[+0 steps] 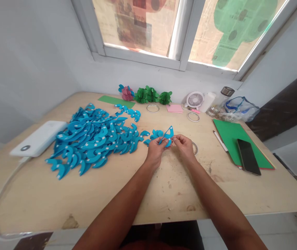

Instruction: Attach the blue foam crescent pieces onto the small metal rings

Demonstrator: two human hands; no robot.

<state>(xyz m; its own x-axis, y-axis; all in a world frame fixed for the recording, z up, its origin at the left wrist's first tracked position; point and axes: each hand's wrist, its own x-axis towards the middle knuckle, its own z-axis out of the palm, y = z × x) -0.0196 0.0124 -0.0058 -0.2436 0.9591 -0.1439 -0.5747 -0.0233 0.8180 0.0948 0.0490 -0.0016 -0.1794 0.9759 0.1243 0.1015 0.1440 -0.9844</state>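
A folded blue paper piece [170,131] with small white squares on it stands up from my left hand [155,152], whose fingers are closed on its lower part. My right hand [185,147] is pinched at the right edge of that piece. What lies between its fingertips is too small to make out. Just behind my left hand sit more blue paper pieces [157,133]. Partly hidden by my right hand, a tape roll [195,148] lies flat. To the left spreads a big heap of curved blue paper pieces [93,133], many with white squares.
A white power bank [40,137] with a cable stands left. Along the wall are green paper figures [151,94], a pink one [127,93], a small fan [195,100] and a bottle [220,100]. A phone [247,156] rests on green sheets [229,133] beside a pen [220,141].
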